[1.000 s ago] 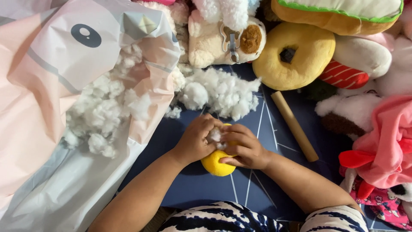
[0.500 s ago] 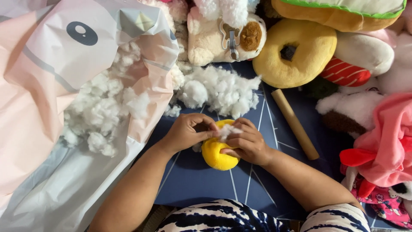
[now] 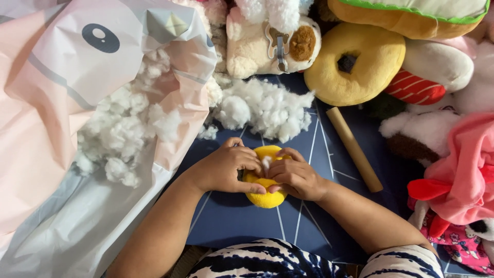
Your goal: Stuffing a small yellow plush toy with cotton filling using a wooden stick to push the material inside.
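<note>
Left hand (image 3: 224, 167) and right hand (image 3: 294, 175) both closed around a small yellow plush (image 3: 265, 196), white stuffing (image 3: 266, 162) between the fingers, near the front edge of the dark blue mat (image 3: 231, 221), loose stuffing pile (image 3: 267, 108) behind

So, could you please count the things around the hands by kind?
Yellow plush toy held by left hand and right hand: 1
Loose white stuffing pile: 1
Cardboard tube: 1
Doughnut-shaped plush: 1
Pink bag of stuffing: 1
Total: 5
</note>
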